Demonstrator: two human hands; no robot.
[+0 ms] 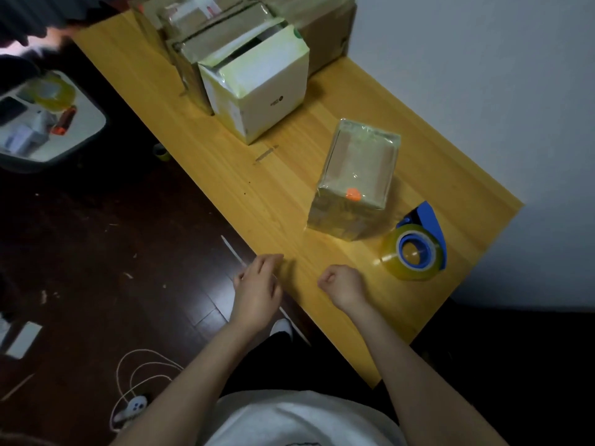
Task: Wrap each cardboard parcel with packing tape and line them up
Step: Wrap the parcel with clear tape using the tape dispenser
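A tape-wrapped cardboard parcel (354, 178) with an orange sticker lies alone on the wooden table (206, 149). To its right sits a roll of yellowish packing tape in a blue dispenser (415, 249). Further back, a row of wrapped parcels stands together, with a white box (257, 82) at its front end. My left hand (257, 288) hovers at the table's near edge, fingers loosely curled, holding nothing. My right hand (343, 284) is a closed fist above the table, empty, left of the tape dispenser.
A grey tray (48, 123) with a spare tape roll and small items stands on the dark floor at left. A white cable (138, 381) lies on the floor near my legs. A white wall borders the table on the right.
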